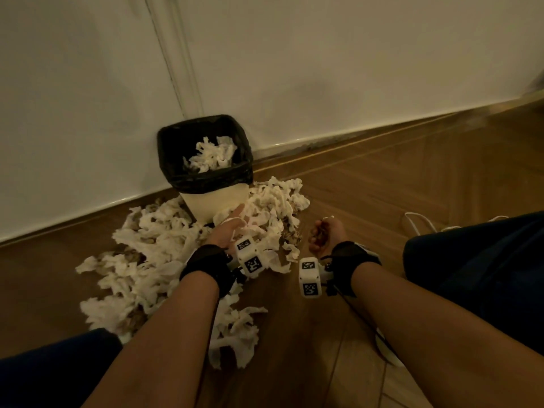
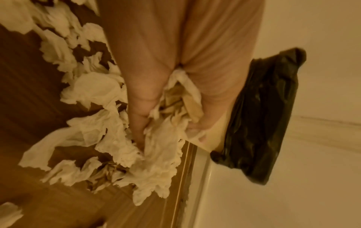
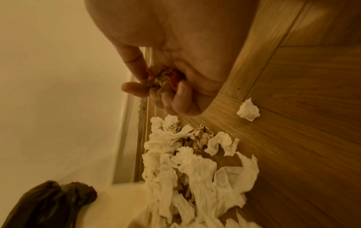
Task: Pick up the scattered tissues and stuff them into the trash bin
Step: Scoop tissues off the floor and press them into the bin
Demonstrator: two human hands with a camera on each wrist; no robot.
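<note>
**Barely started: a little in the bin, most of it on the floor**

Plainly, the bulk of the work remains. The trash bin (image 1: 206, 160), cream-sided with a black liner (image 2: 263, 111) folded over its rim, stands against the wall (image 1: 323, 69) and holds only a modest layer of crumpled tissue (image 1: 212, 156) well below the rim. Around its base the scattered tissues (image 1: 153, 251) cover the wooden floor (image 1: 382, 187) in a wide spread: a heavy drift to the left of the bin, another heap to its right (image 3: 191, 162), and a trail running back toward the person's knees. One small wad (image 3: 248, 111) lies apart on the bare boards.

The left hand (image 1: 228, 231) reaches down into the heap at the foot of the bin; in the left wrist view its fingers (image 2: 140, 108) curl around a bunch of white and brownish tissue (image 2: 175, 98), gathering it rather than lifting it clear. The right hand (image 1: 323, 235) hangs above the floor to the right, fisted around a small stained wad (image 3: 166, 80) with the fingertips (image 3: 181, 91) pressed in on it.

So two handfuls are in hand and neither is over the bin yet. Judging by the spread, many more trips are needed, and the bin looks roomy enough for a good part of the pile only if the tissue is pressed down hard.
</note>
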